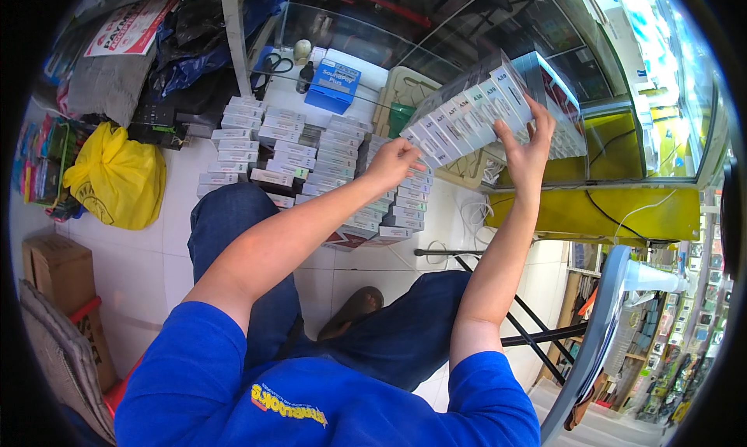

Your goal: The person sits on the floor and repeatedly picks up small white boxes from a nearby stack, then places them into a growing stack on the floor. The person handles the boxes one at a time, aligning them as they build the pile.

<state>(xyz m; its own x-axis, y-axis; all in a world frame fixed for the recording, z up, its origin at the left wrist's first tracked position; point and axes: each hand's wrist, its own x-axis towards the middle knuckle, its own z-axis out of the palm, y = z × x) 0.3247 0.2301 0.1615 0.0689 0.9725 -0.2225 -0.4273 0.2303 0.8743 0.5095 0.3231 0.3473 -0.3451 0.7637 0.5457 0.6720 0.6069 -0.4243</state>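
Observation:
A slanting row of thin, white-edged boxes point(467, 112) stands at the upper right, packed side by side. My right hand point(527, 140) grips the row at its right end, with the thumb on the white edges and the fingers round the end box. My left hand point(395, 164) is closed beside the row's lower left end, its fingers curled. Whether anything lies between those fingers is hidden. Just below and left of it, several stacks of similar thin boxes point(315, 155) sit on the white tiled floor point(313, 291).
A blue box point(333, 87), scissors point(274, 64) and a small dark bottle point(306, 77) stand beyond the stacks. At left are a yellow plastic bag point(117, 175) and cardboard cartons point(58, 272). Black metal legs point(537, 330) and a glass case point(622, 112) are to the right.

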